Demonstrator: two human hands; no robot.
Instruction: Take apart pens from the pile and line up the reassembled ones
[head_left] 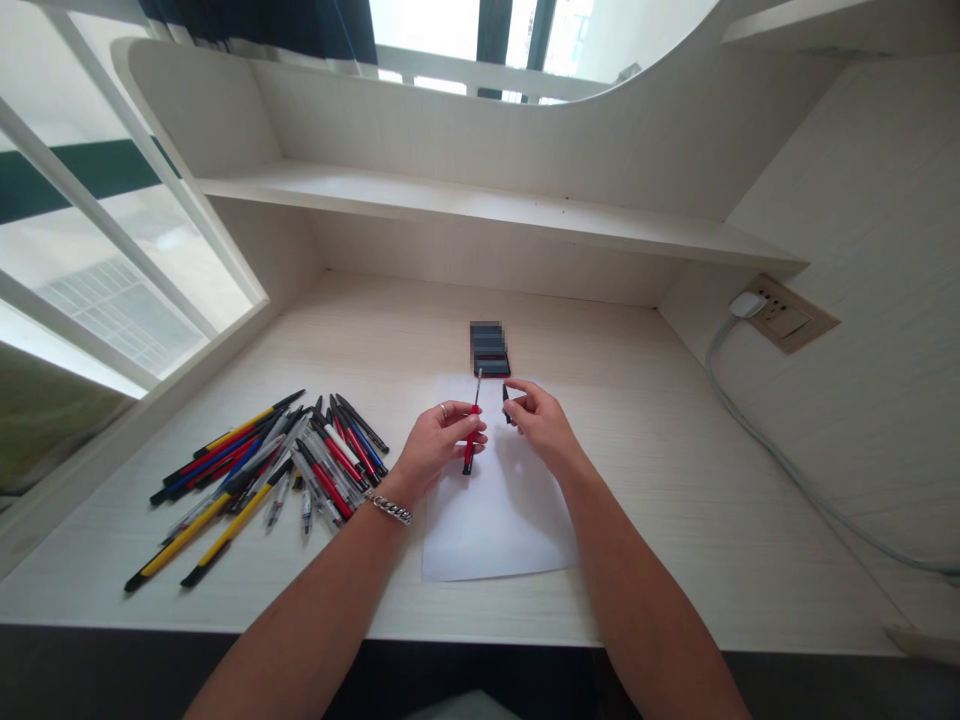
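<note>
My left hand (444,440) is closed on a red pen (471,452), held tilted over the white paper (499,535). From the pen's upper end a thin refill sticks out bare, pointing away from me. Close by on the right, my right hand (541,420) pinches a small black pen part (506,402), shaped like a cap or tip section. The red pen and the black part are apart. Just beyond both hands lies a dark phone (491,365), its screen partly pixelated, near the far edge of the paper.
A loose pile of pens (330,455) in red, blue, black, yellow and clear lies left of my left forearm. Across the back runs a shelf (480,205). A white charger (747,304) sits in the wall socket (787,312), its cable (750,430) trailing along the right wall.
</note>
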